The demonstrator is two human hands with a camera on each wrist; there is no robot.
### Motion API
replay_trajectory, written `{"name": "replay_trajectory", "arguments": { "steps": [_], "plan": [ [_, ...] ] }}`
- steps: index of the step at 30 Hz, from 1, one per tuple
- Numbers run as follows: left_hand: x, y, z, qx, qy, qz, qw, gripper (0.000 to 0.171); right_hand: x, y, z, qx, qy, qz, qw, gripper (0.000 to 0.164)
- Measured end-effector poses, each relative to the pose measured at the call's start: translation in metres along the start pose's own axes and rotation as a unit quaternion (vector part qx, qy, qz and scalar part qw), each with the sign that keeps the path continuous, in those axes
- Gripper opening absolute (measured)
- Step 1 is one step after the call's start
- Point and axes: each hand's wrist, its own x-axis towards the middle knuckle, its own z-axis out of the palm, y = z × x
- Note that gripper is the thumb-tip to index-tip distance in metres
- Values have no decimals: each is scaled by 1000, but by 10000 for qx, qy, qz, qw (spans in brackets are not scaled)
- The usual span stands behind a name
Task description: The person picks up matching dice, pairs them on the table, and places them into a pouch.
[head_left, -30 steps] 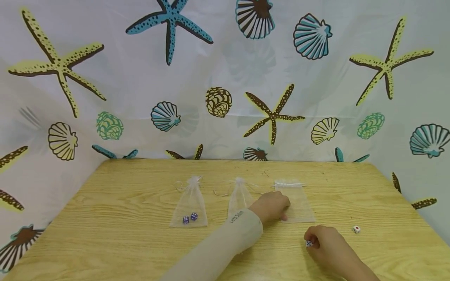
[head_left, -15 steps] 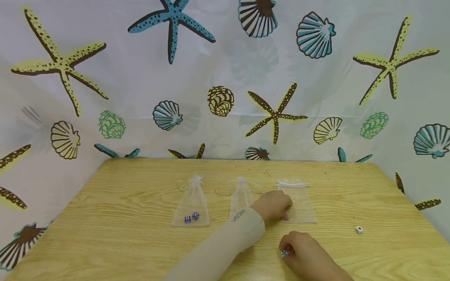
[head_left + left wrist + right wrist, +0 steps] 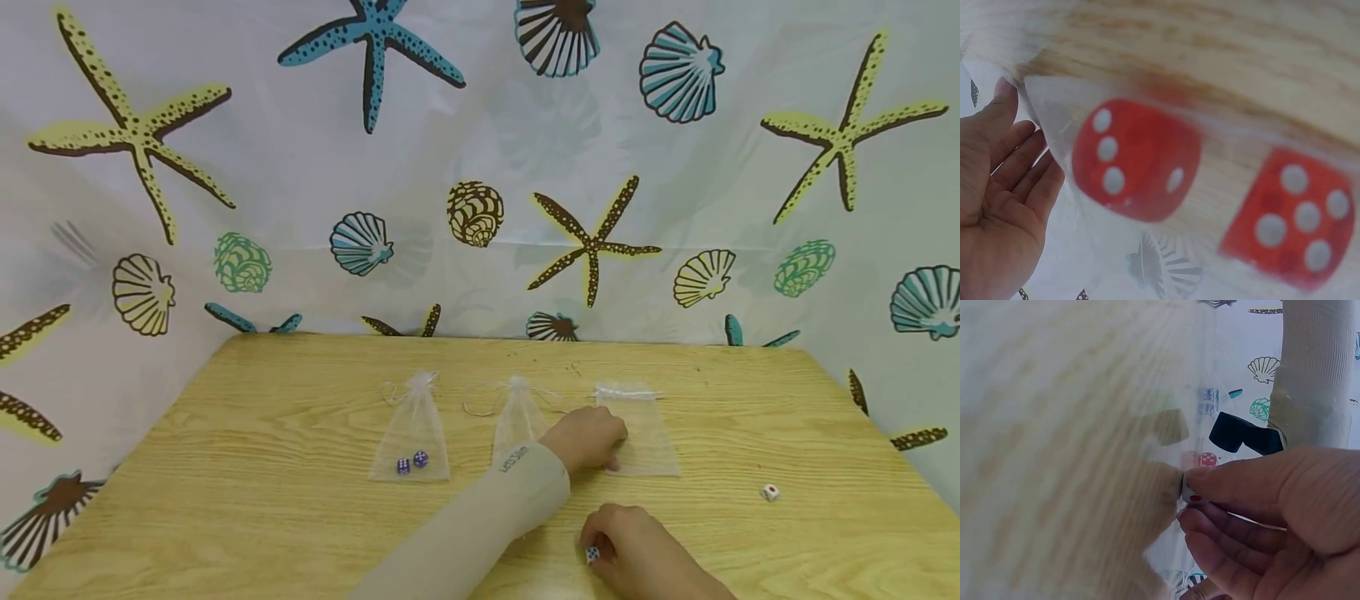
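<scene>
My right hand [image 3: 637, 546] pinches a small white die [image 3: 592, 554] between thumb and fingertips, low over the near part of the table; one red pip shows in the right wrist view. My left hand [image 3: 588, 437] rests at the left edge of a flat sheer pouch [image 3: 645, 433], its fingers loosely bent. Left of it lies a second sheer drawstring pouch [image 3: 517, 412], partly covered by my left forearm. Two red dice inside sheer fabric, one die [image 3: 1135, 159] and another die [image 3: 1294, 219], fill the left wrist view.
A third sheer pouch [image 3: 412, 429] at left holds two purple-blue dice [image 3: 412, 462]. Another white die [image 3: 771, 492] with a red pip lies on the wooden table [image 3: 247, 500] at right. A shell-print cloth [image 3: 420, 167] encloses the back and sides.
My right hand has moved left and nearer with the pinched die, away from the other white die. My left hand stays at the right-hand pouch; the view has shifted slightly.
</scene>
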Motion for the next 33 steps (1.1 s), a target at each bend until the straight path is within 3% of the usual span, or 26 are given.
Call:
{"name": "replay_trajectory", "arguments": {
  "steps": [10, 19, 24, 28, 33],
  "plan": [
    [0, 2, 0, 2, -76, -19, 10000, 27, 2, -3, 3, -86, -114, 3, 9999, 12],
    [1, 2, -2, 10, -111, -41, 9999, 27, 6, -4, 0, -444, 244, 53, 9987, 10],
    [1, 2, -1, 95, -71, 44, 9999, 26, 6, -4, -3, -389, 212, 192, 9988, 9],
    [2, 3, 0, 81, -61, 42, 9999, 25, -1, 2, -13, -382, 282, 542, 9974, 15],
    [1, 1, 1, 63, -53, 29, 10000, 28, -12, 23, -38, -662, 695, 837, 9919, 22]
  ]
}}
